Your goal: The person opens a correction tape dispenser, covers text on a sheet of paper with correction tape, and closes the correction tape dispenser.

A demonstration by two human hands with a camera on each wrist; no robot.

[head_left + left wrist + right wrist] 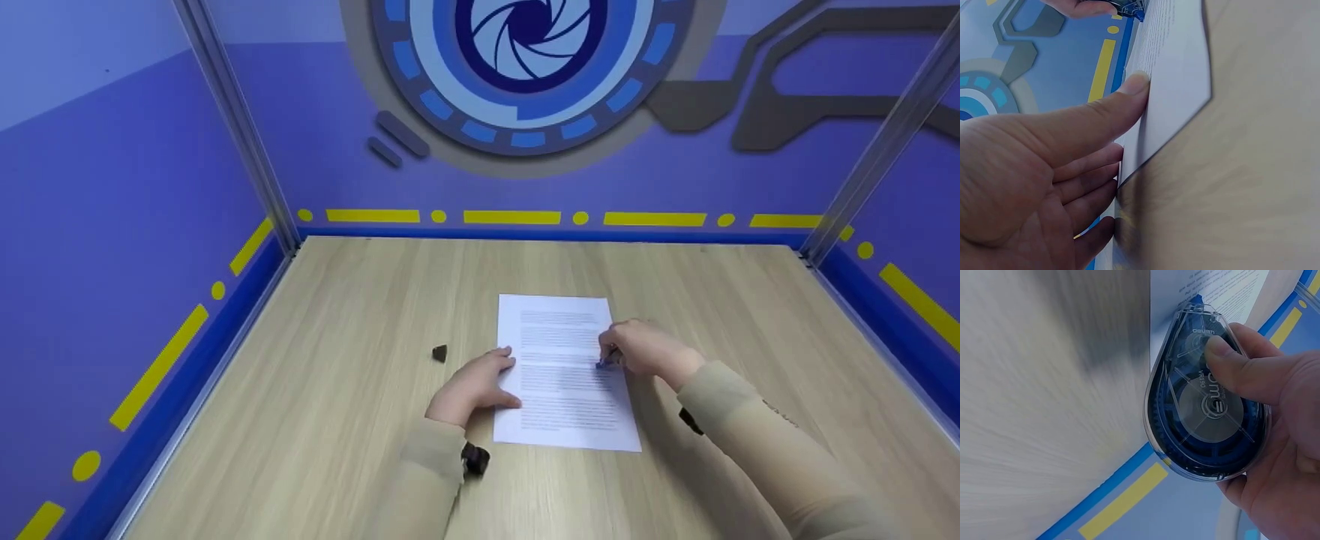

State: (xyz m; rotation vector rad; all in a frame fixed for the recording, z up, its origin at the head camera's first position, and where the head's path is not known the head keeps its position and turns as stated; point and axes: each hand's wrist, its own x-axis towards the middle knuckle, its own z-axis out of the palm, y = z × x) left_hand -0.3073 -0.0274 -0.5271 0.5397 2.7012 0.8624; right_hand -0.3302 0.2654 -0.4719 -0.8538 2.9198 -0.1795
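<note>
1. Free room left, right and far on pale wood-grain tabletop (360,300), around white rectangular paper sheet (555,371).
2. Bare left hand (469,386) blocks sheet's left edge; small dark angular piece (439,353) just left-far of it.
3. Bare right hand (645,349) with clear-and-blue teardrop plastic dispenser (1193,410) blocks right edge.
4. Purple-blue flat wall (300,127) stops far reach.

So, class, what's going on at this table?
A person's right hand grips what looks like a correction tape, its blue tip at the right side of a printed sheet. The left hand rests at the sheet's left edge, thumb on top. A small dark piece lies on the table, left of the sheet.
</note>
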